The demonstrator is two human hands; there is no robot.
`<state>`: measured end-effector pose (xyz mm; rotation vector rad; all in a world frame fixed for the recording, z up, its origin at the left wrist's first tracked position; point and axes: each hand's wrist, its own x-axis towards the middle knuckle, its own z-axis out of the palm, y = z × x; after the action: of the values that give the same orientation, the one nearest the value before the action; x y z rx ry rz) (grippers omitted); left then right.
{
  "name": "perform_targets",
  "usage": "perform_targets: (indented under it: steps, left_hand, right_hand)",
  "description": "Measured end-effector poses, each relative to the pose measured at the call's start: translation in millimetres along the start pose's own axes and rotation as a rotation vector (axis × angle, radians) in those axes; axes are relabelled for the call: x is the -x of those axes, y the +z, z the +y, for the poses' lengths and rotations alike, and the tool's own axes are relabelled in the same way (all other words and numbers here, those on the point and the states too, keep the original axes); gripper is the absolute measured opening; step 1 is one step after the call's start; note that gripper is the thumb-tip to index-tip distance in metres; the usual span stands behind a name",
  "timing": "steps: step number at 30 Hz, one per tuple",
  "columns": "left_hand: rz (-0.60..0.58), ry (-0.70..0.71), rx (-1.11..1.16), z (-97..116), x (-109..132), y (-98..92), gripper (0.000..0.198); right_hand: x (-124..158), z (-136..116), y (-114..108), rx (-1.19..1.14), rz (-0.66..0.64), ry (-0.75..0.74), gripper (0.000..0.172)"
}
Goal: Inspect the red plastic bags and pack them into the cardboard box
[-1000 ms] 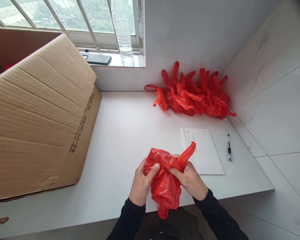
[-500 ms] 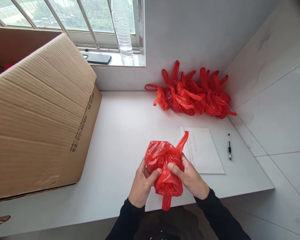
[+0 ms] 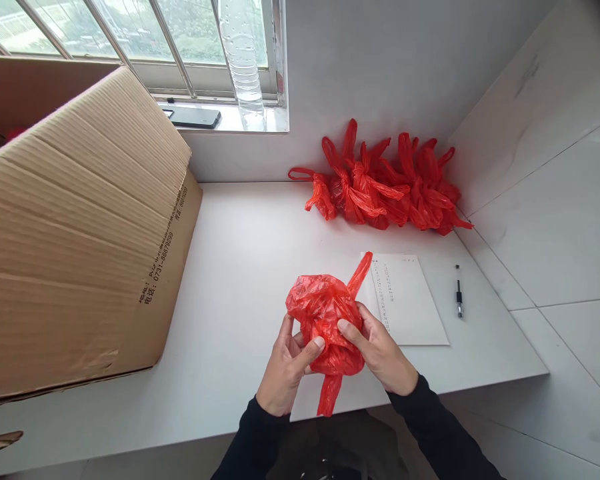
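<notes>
Between both hands, over the front part of the white table, I hold a crumpled red plastic bag [image 3: 325, 300]. One of its handles sticks up to the right and the other hangs down at the front. My left hand [image 3: 285, 367] grips the bag's left side, thumb on top and fingers partly hidden behind it. My right hand [image 3: 380, 347] is closed on the right side, its thumb pressed on the plastic. What the bag contains, if anything, is hidden.
Several knotted red bags [image 3: 380, 187] lie against the back wall. A sheet of paper [image 3: 413, 303] and a pen [image 3: 459, 297] lie to the right. A large open cardboard box [image 3: 95, 233] fills the left. A phone [image 3: 195, 118] and a plastic bottle [image 3: 245, 67] are on the windowsill.
The front part of the bag has been tucked inward, so its opening no longer shows. The lower handle hangs longer, and the upper handle has shifted slightly left.
</notes>
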<state>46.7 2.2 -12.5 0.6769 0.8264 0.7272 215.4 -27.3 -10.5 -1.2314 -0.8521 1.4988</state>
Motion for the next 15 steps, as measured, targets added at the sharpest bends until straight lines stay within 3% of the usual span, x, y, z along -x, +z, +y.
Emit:
perform_targets:
  steps: [4,6,11,15]
  left_hand:
    - [0.087,-0.008,0.008,1.2,-3.6,-0.9,0.079]
    - [0.118,-0.026,-0.019,1.1,-5.3,-1.7,0.081]
    - [0.181,-0.089,-0.173,-5.6,-6.9,-10.0,0.076]
    - [0.353,0.077,-0.295,-11.4,0.2,-20.7,0.068]
  right_hand:
    - [1.8,5.9,-2.1,-0.004,-0.098,-0.009,0.062]
    - [2.2,8.4,-1.1,0.001,-0.107,-0.020,0.061]
    - [0.9,10.4,2.7,0.110,0.039,-0.077,0.056]
    - [2.3,12.7,7.3,0.308,0.178,-0.137,0.060]
